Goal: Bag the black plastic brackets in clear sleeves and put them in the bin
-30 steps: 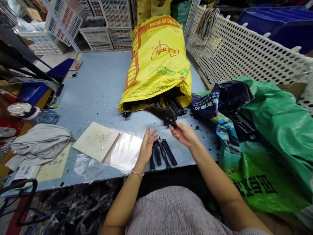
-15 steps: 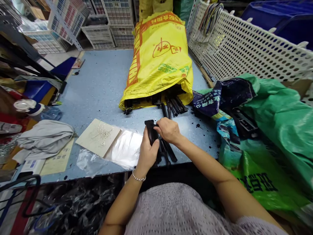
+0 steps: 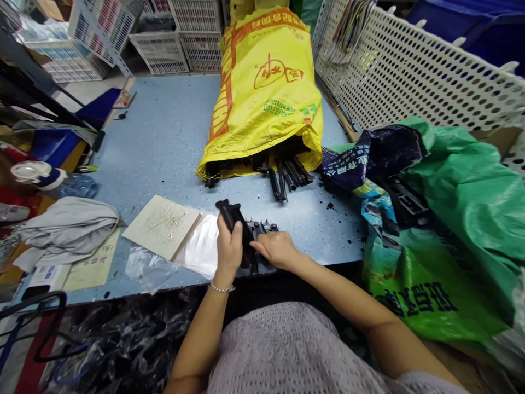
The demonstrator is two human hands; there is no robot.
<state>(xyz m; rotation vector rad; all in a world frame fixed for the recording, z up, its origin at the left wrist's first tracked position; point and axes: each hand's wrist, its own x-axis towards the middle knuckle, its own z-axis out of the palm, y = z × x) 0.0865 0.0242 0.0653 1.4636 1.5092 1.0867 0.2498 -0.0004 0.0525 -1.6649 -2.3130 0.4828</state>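
My left hand [image 3: 229,249] is wrapped round a long black plastic part [image 3: 232,212], which is tilted with its hooked upper end pointing away to the left. My right hand [image 3: 278,250] is closed, its thumb at the part's lower right side; its fingertips are partly hidden. Several similar black parts [image 3: 268,225] lie beneath and behind my right hand, near the table's front edge. Farther back, more black parts [image 3: 282,179] stick out of the mouth of a yellow woven sack [image 3: 266,117].
On the blue table [image 3: 164,120], a pale board [image 3: 162,225] with small metal pieces and clear plastic bags [image 3: 200,246] lie left of my hands. A grey cloth [image 3: 71,227] is farther left. Green sacking [image 3: 463,180] and a white perforated crate [image 3: 410,65] stand right.
My left hand has moved left with the black part, which now tilts more. My right hand has slid down from the part's upper end towards its lower end.
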